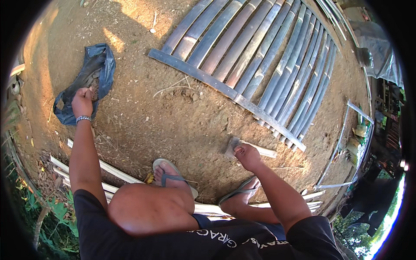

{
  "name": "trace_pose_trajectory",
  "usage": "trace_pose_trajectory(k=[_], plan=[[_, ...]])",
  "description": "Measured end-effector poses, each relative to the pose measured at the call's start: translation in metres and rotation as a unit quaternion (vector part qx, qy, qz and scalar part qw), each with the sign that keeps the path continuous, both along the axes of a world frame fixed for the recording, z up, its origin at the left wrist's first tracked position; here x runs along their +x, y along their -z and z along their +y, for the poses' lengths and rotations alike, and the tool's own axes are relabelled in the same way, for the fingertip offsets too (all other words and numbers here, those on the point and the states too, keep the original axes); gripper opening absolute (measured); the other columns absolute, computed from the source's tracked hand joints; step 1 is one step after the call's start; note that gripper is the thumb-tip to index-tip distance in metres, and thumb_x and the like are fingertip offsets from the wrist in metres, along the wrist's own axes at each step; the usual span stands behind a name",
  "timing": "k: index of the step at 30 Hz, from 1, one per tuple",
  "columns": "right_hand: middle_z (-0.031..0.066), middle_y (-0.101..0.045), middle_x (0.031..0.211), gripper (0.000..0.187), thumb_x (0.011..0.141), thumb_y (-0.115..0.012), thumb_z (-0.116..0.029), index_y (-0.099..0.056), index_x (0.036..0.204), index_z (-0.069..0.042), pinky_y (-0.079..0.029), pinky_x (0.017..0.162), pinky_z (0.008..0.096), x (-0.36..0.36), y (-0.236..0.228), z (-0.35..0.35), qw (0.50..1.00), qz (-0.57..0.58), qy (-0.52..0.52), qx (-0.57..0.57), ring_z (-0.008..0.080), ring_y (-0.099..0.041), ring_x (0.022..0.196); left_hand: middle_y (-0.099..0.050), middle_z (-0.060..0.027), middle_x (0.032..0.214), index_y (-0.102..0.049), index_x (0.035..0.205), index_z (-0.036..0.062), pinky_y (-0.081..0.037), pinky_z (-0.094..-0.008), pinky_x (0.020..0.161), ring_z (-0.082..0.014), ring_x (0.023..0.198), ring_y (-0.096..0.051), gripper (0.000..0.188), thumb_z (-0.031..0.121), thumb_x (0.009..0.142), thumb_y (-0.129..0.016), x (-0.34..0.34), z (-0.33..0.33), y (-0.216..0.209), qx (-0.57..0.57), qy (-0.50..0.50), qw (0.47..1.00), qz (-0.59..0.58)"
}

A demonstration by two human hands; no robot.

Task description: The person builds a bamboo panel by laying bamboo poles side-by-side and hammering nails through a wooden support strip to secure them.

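Observation:
A crumpled dark plastic bag [104,71] lies open on the ground at the left, with some loose grey-brown stuff inside. My left hand [82,102], a chain bracelet at its wrist, is closed over the bag's mouth; whatever its fingers hold is hidden. Lower right of the middle, my right hand [248,157] is closed, its fingers pinching at the edge of a flat grey-brown piece [232,146]. What that piece is made of I cannot tell. Just beyond the same hand, a pale wooden stick [265,151] rests on the soil.
A large panel of dark bamboo slats [234,93] with a crosswise strip spreads over the bare earth ahead. Pale bamboo strips [115,171] run beneath my legs. To the right lie a thin light frame [346,119] and grey plastic sheeting [379,56]. Plants [56,216] border the left.

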State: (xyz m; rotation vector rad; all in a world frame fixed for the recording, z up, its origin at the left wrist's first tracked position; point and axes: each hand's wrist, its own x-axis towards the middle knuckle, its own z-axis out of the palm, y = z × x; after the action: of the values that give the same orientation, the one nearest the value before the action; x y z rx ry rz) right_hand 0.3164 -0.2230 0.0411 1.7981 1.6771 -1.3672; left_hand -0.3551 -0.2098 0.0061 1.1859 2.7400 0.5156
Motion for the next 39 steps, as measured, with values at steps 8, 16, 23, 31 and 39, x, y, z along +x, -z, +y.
trace_pose_trajectory(k=[8, 16, 23, 31, 39], plan=[[0.0119, -0.076, 0.091, 0.022, 0.09, -0.075, -0.029, -0.075, 0.097, -0.008, -0.057, 0.081, 0.0393, 0.006, 0.009, -0.003, 0.999, 0.03, 0.002, 0.02, 0.0296, -0.074, 0.087, -0.075, -0.0132, 0.078, -0.08, 0.092, 0.0075, -0.055, -0.0396, 0.075, -0.0283, 0.075, -0.074, 0.043, 0.05, 0.091, -0.075, 0.004, 0.003, -0.013, -0.015, -0.057, 0.996, -0.074], [0.012, -0.076, 0.087, 0.026, 0.089, -0.076, -0.029, -0.075, 0.096, -0.004, -0.056, 0.077, 0.0373, -0.001, 0.008, 0.004, 0.999, 0.019, -0.008, 0.033, 0.0245, -0.073, 0.081, -0.079, -0.0084, 0.083, -0.082, 0.098, 0.0058, -0.056, -0.0319, 0.075, -0.0163, 0.074, -0.076, 0.027, 0.031, 0.093, -0.074, -0.008, -0.003, -0.012, 0.047, -0.133, 0.979, -0.146], [0.0105, -0.074, 0.081, 0.03, 0.089, -0.078, -0.032, -0.073, 0.094, -0.003, -0.054, 0.071, 0.0372, 0.003, 0.013, 0.006, 0.999, 0.007, -0.014, 0.032, 0.0222, -0.071, 0.074, -0.078, -0.0135, 0.09, -0.082, 0.1, 0.0097, -0.057, -0.0379, 0.081, -0.028, 0.087, -0.075, 0.024, 0.029, 0.086, -0.078, -0.01, 0.007, -0.005, -0.025, -0.055, 0.992, -0.115], [0.0096, -0.072, 0.075, 0.031, 0.088, -0.079, -0.032, -0.072, 0.088, -0.002, -0.052, 0.065, 0.0368, 0.008, 0.019, 0.003, 0.999, 0.01, -0.002, 0.052, 0.0197, -0.067, 0.068, -0.078, -0.0159, 0.092, -0.08, 0.094, 0.0074, -0.056, -0.0391, 0.083, -0.0307, 0.088, -0.075, 0.023, 0.027, 0.082, -0.08, 0.01, 0.025, -0.027, -0.116, -0.018, 0.992, -0.053], [0.0146, -0.074, 0.08, 0.032, 0.087, -0.079, -0.033, -0.074, 0.09, -0.002, -0.055, 0.071, 0.0393, 0.0, 0.012, 0.009, 1.0, -0.021, 0.006, 0.015, 0.0268, -0.072, 0.073, -0.077, -0.0154, 0.086, -0.08, 0.09, 0.008, -0.057, -0.04, 0.081, -0.0315, 0.085, -0.075, 0.017, 0.021, 0.081, -0.074, -0.004, 0.031, -0.022, -0.147, -0.013, 0.988, -0.038]])
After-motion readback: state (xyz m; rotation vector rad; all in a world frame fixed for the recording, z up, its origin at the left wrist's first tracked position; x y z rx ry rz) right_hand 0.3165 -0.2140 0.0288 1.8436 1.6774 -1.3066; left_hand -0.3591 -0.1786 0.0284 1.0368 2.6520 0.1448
